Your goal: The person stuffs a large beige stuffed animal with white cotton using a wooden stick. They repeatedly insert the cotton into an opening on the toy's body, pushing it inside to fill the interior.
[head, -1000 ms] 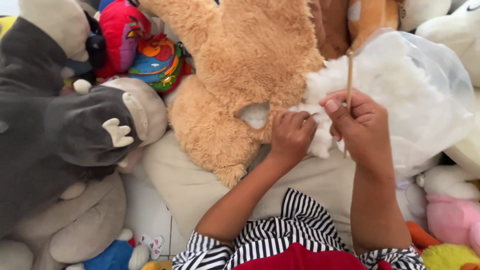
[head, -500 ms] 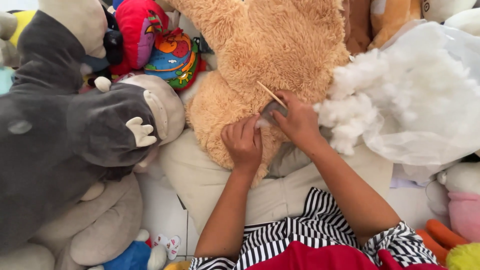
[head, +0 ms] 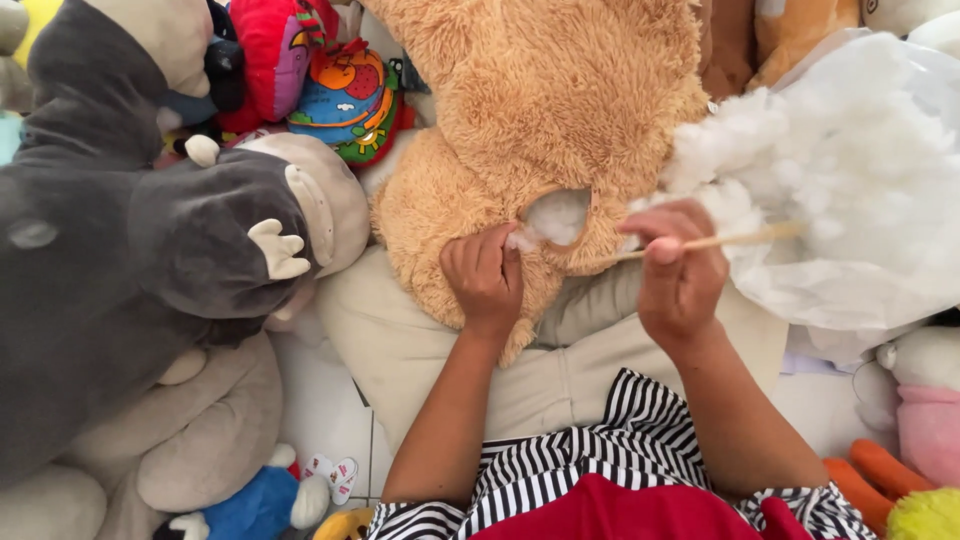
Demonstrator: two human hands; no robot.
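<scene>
A large tan plush bear (head: 540, 110) lies across my lap, with a seam opening (head: 556, 215) showing white stuffing. My left hand (head: 484, 275) grips the bear's fabric at the lower left edge of that opening, fingers closed on the plush. My right hand (head: 680, 270) is just right of the opening and holds a thin wooden stick (head: 725, 239) that points right, toward a clear plastic bag of white fibre stuffing (head: 840, 190). A tuft of stuffing sits by my right fingers.
A big grey plush animal (head: 110, 270) with white claws fills the left side. Colourful soft toys (head: 330, 90) lie at the top left, pink and orange ones (head: 920, 420) at the lower right, a beige cushion (head: 420, 340) under the bear.
My right hand drew back from the opening to the right, and the stick swung from slanting up-left to lying level. The seam opening now shows. My left hand stays on the fabric.
</scene>
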